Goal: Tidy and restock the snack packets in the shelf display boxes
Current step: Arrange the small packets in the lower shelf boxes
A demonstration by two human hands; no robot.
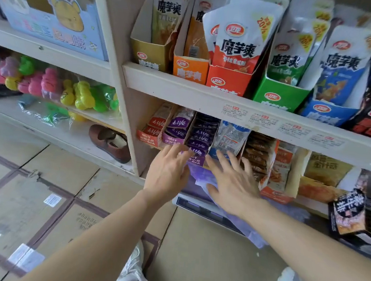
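On the lower shelf a purple display box [199,139] holds a stack of small purple snack packets. My left hand [167,172] reaches to its front with fingers spread and straight, fingertips touching the lowest purple packets. My right hand [232,184] is beside it, fingers straight and spread, in front of the blue-and-white packets [230,136] and over a purple plastic bag [201,178]. Neither hand grips anything. A second purple box [177,128] and a red box [156,126] stand to the left.
Brown packets [258,152] and an orange box [279,173] stand to the right. The upper shelf carries tall konjac snack boxes [232,53]. A black snack box [351,212] sits at the right edge. Cardboard cartons [37,193] cover the floor. Toys [52,89] and a shoe [109,141] lie left.
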